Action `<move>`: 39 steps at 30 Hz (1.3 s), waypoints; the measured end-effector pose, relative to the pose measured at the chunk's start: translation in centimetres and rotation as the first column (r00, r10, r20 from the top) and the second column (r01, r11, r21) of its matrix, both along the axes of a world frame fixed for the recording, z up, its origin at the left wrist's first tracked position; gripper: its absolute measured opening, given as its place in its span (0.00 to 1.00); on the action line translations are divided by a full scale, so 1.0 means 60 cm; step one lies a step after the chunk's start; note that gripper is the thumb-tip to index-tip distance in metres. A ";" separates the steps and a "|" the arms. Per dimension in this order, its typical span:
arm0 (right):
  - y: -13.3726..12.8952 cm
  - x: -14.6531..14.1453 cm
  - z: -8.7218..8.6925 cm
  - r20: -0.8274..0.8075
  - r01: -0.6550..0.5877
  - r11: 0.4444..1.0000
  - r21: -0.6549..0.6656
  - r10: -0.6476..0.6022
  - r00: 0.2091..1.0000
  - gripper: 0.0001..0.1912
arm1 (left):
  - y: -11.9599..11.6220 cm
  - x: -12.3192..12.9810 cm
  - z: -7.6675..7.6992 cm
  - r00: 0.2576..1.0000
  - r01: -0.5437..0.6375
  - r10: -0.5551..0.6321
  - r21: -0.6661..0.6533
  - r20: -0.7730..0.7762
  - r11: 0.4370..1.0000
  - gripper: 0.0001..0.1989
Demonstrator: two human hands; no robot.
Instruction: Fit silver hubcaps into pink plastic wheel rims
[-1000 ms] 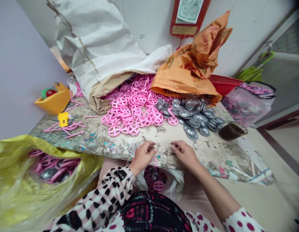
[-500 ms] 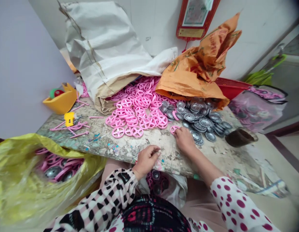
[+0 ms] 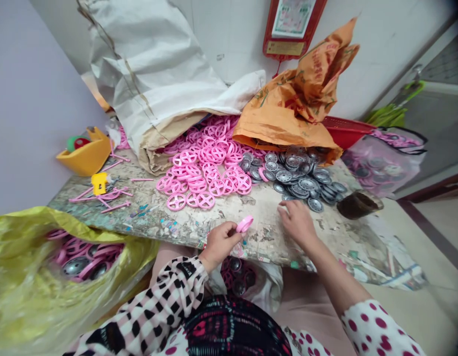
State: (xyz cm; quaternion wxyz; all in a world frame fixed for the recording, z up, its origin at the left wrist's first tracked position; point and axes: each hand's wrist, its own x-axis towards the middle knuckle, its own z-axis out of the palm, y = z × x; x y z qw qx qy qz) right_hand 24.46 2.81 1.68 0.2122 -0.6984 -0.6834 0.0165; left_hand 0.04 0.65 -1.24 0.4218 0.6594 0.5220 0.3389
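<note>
My left hand (image 3: 222,242) pinches a pink plastic wheel (image 3: 245,224) between thumb and fingers above the table's front edge. My right hand (image 3: 298,221) is over the table with its fingers somewhat apart, beside the near edge of a heap of grey wheel covers (image 3: 308,184). Nothing shows in its grasp, though the far fingertips are partly hidden. Many pink spoked wheels (image 3: 206,200) lie in a pile on the left of the grey heap.
Behind stand a white sack (image 3: 147,64) and an orange bag (image 3: 280,118). A dark cup (image 3: 356,205) lies at the right, and pink sticks (image 3: 115,205) at the left near a yellow tape dispenser (image 3: 86,155). A yellow bag (image 3: 21,277) holds assembled wheels.
The pink wheel has passed from my right hand to my left. My right hand has moved slightly right, close to the grey covers. The camera view has shifted a little.
</note>
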 end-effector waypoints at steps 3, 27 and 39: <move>0.020 0.035 -0.018 0.234 0.267 0.961 -0.073 -0.243 0.941 0.19 | 0.004 -0.002 -0.004 0.993 -0.003 0.009 -0.052 0.118 0.999 0.13; 0.027 -0.026 -0.005 -0.712 0.130 0.991 -0.016 -0.102 0.695 0.20 | 0.005 0.000 0.063 0.656 0.170 0.417 -0.662 0.629 0.730 0.07; -0.105 -0.161 0.029 -0.484 -0.144 0.979 0.142 0.195 0.853 0.21 | -0.018 0.013 0.075 0.597 0.262 0.301 -0.536 0.743 0.803 0.19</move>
